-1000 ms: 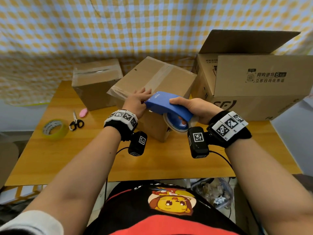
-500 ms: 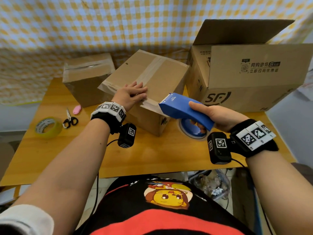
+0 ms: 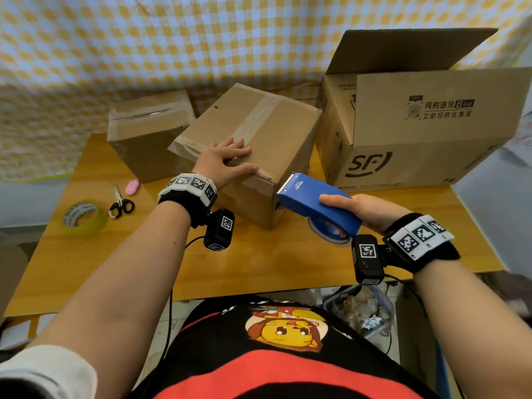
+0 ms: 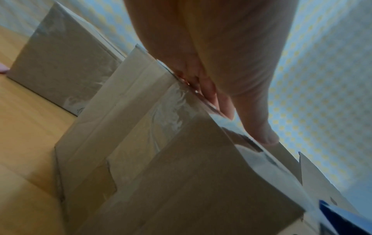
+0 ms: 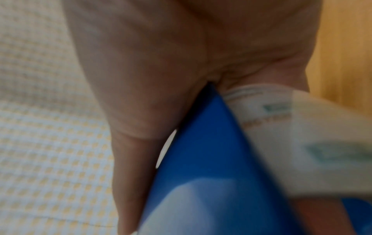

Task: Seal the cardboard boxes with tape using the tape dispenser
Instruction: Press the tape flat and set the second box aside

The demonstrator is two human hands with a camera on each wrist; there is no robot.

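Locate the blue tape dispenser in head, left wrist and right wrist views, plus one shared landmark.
Head: tape dispenser right of centre, gripped by the right hand, toothed edge beside the middle box.
Left wrist: only a blue corner at the bottom right, past the box corner.
Right wrist: fills the lower centre, under the thumb, tape roll to its right.
Shared landmark: the yellow checked cloth.

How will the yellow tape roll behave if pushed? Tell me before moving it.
The tape roll lies flat on the table, so it would probably slide, not roll. It looks light and hollow, so likely easy to nudge.
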